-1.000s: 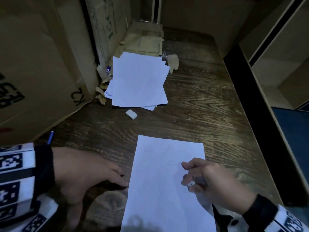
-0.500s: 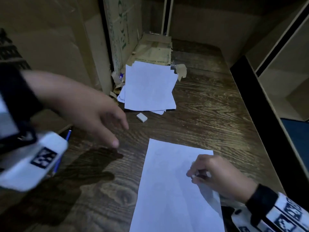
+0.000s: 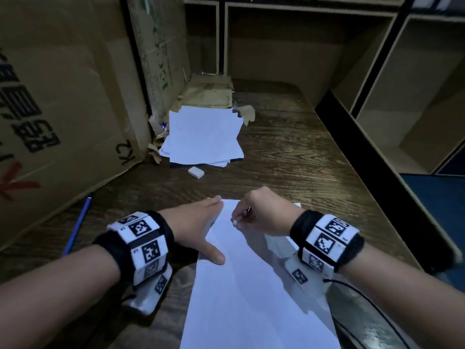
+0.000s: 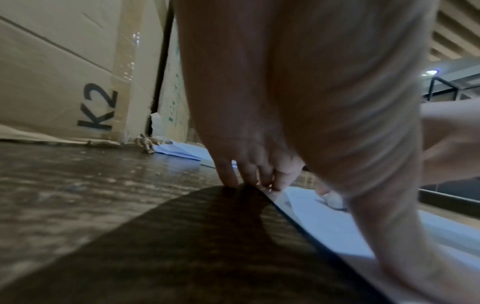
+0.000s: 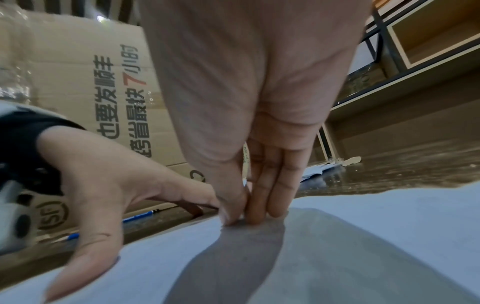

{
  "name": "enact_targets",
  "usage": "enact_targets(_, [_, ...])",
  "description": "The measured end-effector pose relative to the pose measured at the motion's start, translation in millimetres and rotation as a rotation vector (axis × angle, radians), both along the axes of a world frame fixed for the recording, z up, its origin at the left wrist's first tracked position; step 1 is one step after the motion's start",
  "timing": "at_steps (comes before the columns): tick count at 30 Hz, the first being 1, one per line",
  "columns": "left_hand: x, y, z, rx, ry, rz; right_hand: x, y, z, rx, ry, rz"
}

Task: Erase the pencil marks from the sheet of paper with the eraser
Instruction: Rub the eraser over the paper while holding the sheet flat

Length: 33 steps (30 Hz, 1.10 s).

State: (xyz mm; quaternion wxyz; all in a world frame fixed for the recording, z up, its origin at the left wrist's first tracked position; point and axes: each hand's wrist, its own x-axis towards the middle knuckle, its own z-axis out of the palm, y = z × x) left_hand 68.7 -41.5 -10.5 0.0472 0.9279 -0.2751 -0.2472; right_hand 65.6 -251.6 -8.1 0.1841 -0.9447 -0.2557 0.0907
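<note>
A white sheet of paper (image 3: 251,285) lies lengthwise on the dark wooden table. Any pencil marks on it are too faint to make out. My left hand (image 3: 201,222) lies flat on the sheet's left edge near the top, fingers straight and thumb spread onto the paper. My right hand (image 3: 239,220) pinches a small white eraser (image 3: 235,222) and holds it against the paper near the top edge. In the left wrist view the eraser (image 4: 333,200) touches the sheet (image 4: 337,226). In the right wrist view my fingertips (image 5: 241,216) press on the sheet (image 5: 363,236), hiding the eraser.
A second white eraser (image 3: 195,172) lies in front of a stack of white sheets (image 3: 203,137). A blue pencil (image 3: 75,227) lies on the left beside large cardboard boxes (image 3: 63,109). Open wooden shelves (image 3: 415,109) line the table's right side.
My left hand came down from the air and now lies flat on the sheet's left edge. My right hand, still pinching the eraser, moved up toward the sheet's top. The head view tilted upward.
</note>
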Motion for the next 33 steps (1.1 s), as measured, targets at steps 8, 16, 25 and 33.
enact_targets(8, [-3.1,7.2,-9.4,-0.051,0.021,0.097,17.7,22.8,4.7,0.015,0.004,-0.106])
enact_targets(16, [-1.0,6.6,-7.5,0.001,0.039,0.071,24.0,37.3,8.4,-0.024,-0.063,-0.098])
enact_targets(25, [-5.8,-1.0,3.7,0.079,0.024,0.057,15.4,39.9,10.2,-0.048,-0.054,-0.045])
enact_targets(33, [-6.1,1.1,2.0,0.057,0.039,0.079,6.0,41.2,6.0,-0.057,-0.049,-0.02])
